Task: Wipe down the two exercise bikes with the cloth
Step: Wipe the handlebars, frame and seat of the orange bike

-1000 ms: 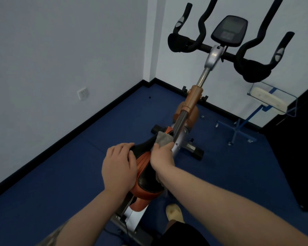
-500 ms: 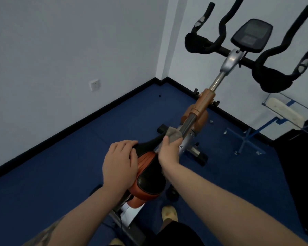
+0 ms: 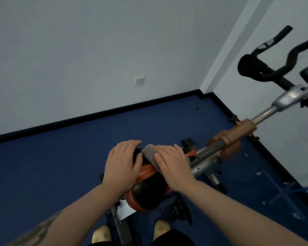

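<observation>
Blue carpet floor (image 3: pixel 52 166) stretches wide to the left of the black-and-orange padded bike saddle (image 3: pixel 146 190), bounded by a black skirting strip along the white wall, so that side offers the most open room for stepping round.

On the saddle's left flank lies the left hand (image 3: pixel 122 167), fingers draped over the edge and loosely curled against the padding; it looks like a bracing hold, steadying the seat while the other side is rubbed.

At the saddle's nose sits the grey folded cloth (image 3: pixel 150 154), pressed down under the right hand (image 3: pixel 172 166), whose fingers lie fairly flat and close together on top of it rather than clamped round it. That flat press suits a wiping stroke along the nose.

Just right of the saddle, the grey metal frame tube (image 3: pixel 208 153) and the orange post collar (image 3: pixel 238 134) rise toward the black curved handlebars (image 3: pixel 267 71), well apart from the hands. Wall corner and skirting crowd that far end, so reach there seems tighter. Only this one bike is in view.
</observation>
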`<state>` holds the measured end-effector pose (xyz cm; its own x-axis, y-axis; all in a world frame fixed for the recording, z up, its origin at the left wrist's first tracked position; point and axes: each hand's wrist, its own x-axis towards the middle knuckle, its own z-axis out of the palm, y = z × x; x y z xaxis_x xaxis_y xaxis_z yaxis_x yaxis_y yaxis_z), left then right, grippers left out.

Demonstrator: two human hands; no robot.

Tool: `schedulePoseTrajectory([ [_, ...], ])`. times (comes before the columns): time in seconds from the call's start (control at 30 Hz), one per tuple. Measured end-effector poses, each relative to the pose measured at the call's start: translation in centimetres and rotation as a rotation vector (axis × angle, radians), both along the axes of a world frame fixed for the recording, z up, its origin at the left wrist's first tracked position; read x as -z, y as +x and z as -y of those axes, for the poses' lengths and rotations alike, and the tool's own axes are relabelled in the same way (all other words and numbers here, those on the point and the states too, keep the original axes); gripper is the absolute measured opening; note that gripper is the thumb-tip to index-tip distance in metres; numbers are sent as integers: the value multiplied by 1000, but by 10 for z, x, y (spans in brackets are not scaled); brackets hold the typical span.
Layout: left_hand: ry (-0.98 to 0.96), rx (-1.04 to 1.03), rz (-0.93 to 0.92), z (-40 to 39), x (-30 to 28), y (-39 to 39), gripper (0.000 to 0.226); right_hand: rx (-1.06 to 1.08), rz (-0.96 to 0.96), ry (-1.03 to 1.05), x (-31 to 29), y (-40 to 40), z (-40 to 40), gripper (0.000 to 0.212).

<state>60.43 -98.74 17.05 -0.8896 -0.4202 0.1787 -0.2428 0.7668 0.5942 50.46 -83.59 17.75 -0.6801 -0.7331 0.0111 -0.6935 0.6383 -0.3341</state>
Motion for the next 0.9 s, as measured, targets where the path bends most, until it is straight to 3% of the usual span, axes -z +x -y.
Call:
schedulePoseTrajectory([
  [0.07, 48, -110, 44, -5, -1, 3, 38, -104, 27, 78, -5, -31, -21, 47],
  [0.13, 51, -197, 113, -11, -1, 3, 44, -48, 11, 125, -8, -51, -34, 39],
  [0.27, 252, -365, 276, -21, -7, -7, 48, 40, -197, 253, -3, -28, -11, 46],
  [0.4, 249, -482, 183, -41, -8, -3, 48, -157, -40, 59, -3, -14, 5, 48],
  [0.5, 208, -521, 127, -52, -5, 5, 49, -357, 17, 122, -2, -51, -22, 44],
  [0.6, 241, -568, 90, -54, -1, 7, 49, -225, 61, 62, -2, -74, -49, 37],
  [0.7, 249, -628, 44, -54, 2, 4, 47, -98, -29, 72, 1, -62, -26, 43],
  [0.8, 224, -667, 44, -54, 3, 3, 46, -119, -8, 104, 4, -38, 14, 30],
  [0.9, 208, -705, 27, -58, 2, 6, 45, -186, 20, 44, 1, -32, 15, 42],
])
